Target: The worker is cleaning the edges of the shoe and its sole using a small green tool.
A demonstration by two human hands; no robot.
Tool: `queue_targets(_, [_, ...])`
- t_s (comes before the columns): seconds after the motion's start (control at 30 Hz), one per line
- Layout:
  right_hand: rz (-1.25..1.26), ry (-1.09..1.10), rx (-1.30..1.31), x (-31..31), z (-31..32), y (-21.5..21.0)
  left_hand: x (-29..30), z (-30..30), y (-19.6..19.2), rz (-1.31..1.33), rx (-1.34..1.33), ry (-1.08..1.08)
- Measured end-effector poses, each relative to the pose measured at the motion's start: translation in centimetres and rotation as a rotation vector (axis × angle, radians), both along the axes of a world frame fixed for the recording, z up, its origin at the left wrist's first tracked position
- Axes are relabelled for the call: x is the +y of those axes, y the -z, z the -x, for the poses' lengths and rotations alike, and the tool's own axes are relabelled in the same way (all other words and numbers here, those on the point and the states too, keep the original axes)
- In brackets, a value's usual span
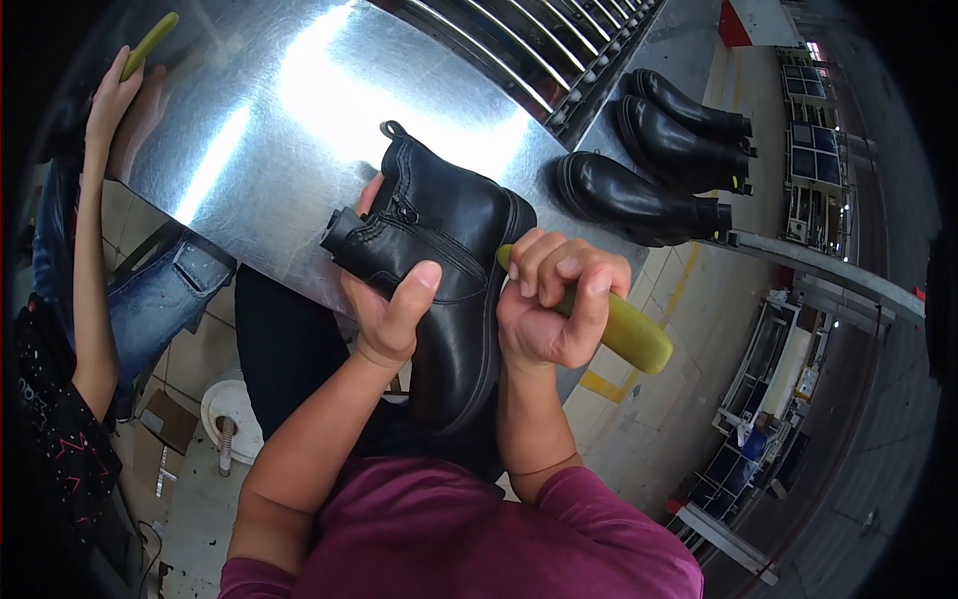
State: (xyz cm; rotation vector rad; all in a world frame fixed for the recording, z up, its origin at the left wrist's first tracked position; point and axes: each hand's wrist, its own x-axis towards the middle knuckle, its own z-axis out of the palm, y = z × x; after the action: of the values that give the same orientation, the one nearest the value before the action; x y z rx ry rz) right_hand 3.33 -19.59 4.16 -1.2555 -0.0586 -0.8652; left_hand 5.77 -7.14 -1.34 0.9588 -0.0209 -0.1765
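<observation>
I have the left hand (pixel 384 317) gripping a shiny black leather boot (pixel 459 275) at the near edge of a brushed-metal table (pixel 249 170), right hand (pixel 547 314) fingers curled around a yellow-green, round-ended tool (pixel 639 337).

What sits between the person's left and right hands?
A black boot sits between the left hand and the right hand; the head view shows it.
</observation>
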Motion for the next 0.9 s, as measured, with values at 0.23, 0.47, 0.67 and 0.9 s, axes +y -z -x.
queue_targets(0.23, [-0.300, 0.085, 0.392, -0.7, -1.6, -2.0, 0.2, -0.1, -0.1, -0.056, -0.068, 0.001])
queue_targets(0.47, [-0.257, 0.329, 0.431, -2.3, -7.2, -2.3, 0.1, -0.5, -0.1, -0.116, -0.120, -0.017])
queue_targets(0.67, [-0.305, 0.251, 0.450, -3.5, -8.2, -0.9, 0.1, -0.1, 0.4, -0.145, -0.138, -0.058])
queue_targets(0.9, [-0.111, 0.121, 0.178, -1.7, -4.7, -0.2, 0.0, 0.4, 0.4, -0.088, -0.108, -0.043])
